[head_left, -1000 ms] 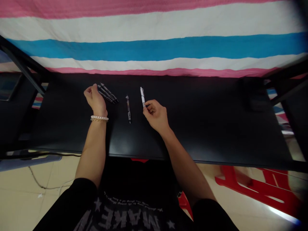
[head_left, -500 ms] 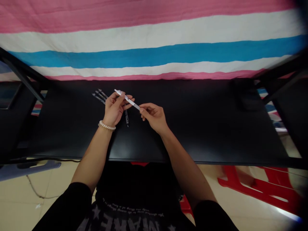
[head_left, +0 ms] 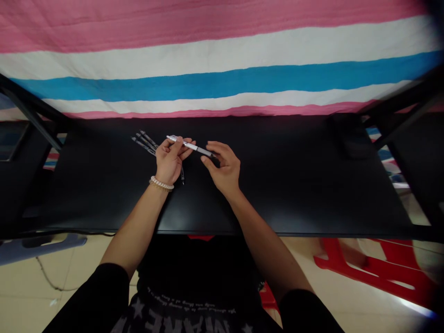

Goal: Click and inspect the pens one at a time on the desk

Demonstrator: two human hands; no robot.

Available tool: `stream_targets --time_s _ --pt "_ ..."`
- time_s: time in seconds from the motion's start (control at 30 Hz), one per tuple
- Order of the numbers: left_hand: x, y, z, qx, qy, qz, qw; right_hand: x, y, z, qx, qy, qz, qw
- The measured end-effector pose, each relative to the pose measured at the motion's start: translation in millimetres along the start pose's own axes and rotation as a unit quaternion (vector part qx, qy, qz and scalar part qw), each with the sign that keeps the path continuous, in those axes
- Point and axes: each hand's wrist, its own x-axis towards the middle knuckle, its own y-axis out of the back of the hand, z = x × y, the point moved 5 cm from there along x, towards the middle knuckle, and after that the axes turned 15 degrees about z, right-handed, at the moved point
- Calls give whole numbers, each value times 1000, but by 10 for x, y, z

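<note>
Between thumb and fingers, my left hand (head_left: 170, 159) grips a white pen (head_left: 190, 146) with a grey grip section and a dark tip pointing right. My right hand (head_left: 225, 167) is beside the tip end, thumb and fingers spread apart around it; whether a finger touches the pen I cannot tell. Several dark pens (head_left: 144, 142) lie on the black table (head_left: 291, 185) behind and left of my left hand. Another dark pen (head_left: 183, 176) lies partly hidden under that hand, its end toward me.
A striped pink, white and blue cloth (head_left: 222, 78) hangs along the table's far edge. A dark object (head_left: 350, 136) sits at the back right. Black metal frame bars (head_left: 31, 115) rise at both sides. Red plastic stools (head_left: 374, 268) stand on the floor at right.
My right hand's fingers have opened off the pen's grip end, baring its tip. My left hand has shifted slightly right and the pen lies flatter.
</note>
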Motion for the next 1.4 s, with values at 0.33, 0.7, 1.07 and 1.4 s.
stream_targets --time_s 0.33,0.7,1.07,1.4 --pt "20 29 12 -7 -3 14 1000 -11 -50 66 49 -95 -45 993" --pt "11 20 52 2 -18 24 1000 -33 -31 8 36 -59 -24 997" --pt "66 103 72 10 -45 87 995 -75 31 -138 -34 93 15 995" --pt "283 320 145 11 -81 136 987 1 79 -174 -46 94 25 994"
